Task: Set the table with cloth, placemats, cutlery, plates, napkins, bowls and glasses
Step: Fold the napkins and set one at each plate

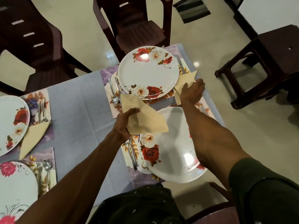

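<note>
My left hand [125, 122] grips a folded beige napkin [144, 118] in the air over the near rose plate [176, 147]. My right hand [191, 92] pinches a second beige napkin [187, 80] lying at the right edge of the far rose plate [148, 72]. Both plates sit on floral placemats [113, 109] over a grey-blue cloth [80, 107]. A spoon and knife [114, 91] lie left of the far plate, a knife [178, 62] right of it, and cutlery [132, 152] left of the near plate.
Two more set places lie at the left: a rose plate [11, 125] with a napkin [33, 139] and a pink-flower plate [14, 188] with fork and spoon [43, 168]. Dark plastic chairs [135, 25] surround the table; a stool [265, 62] stands right.
</note>
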